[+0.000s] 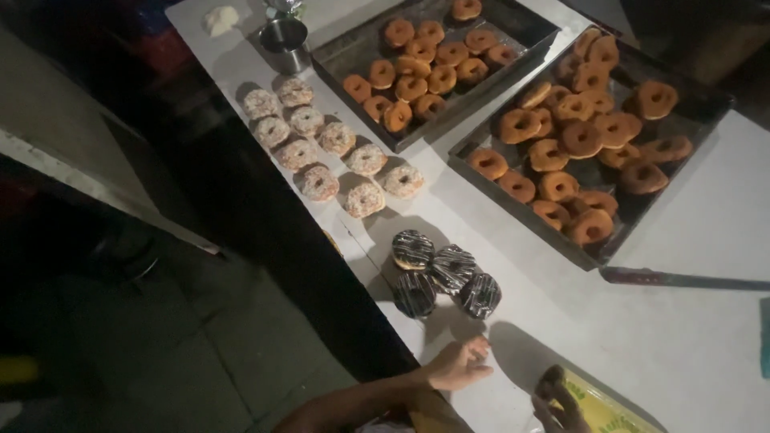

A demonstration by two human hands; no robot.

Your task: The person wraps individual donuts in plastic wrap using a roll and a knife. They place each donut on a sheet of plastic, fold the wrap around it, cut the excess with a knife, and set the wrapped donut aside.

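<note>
My left hand (459,365) lies flat on the white table (690,321) near its front edge, fingers spread and holding nothing, just below several chocolate-glazed donuts with white stripes (445,273). At the bottom edge of the view, my right hand (563,410) grips a dark chocolate donut (552,380) over a yellow and green box (603,407). The hand is partly cut off by the frame.
Several sugar-sprinkled donuts (321,148) lie in rows on the table's left side. Two dark metal trays (353,50) (691,100) hold many plain brown donuts. A metal cup (286,42) stands at the back left. A long dark knife (682,279) lies at the right. A dark floor lies left of the table.
</note>
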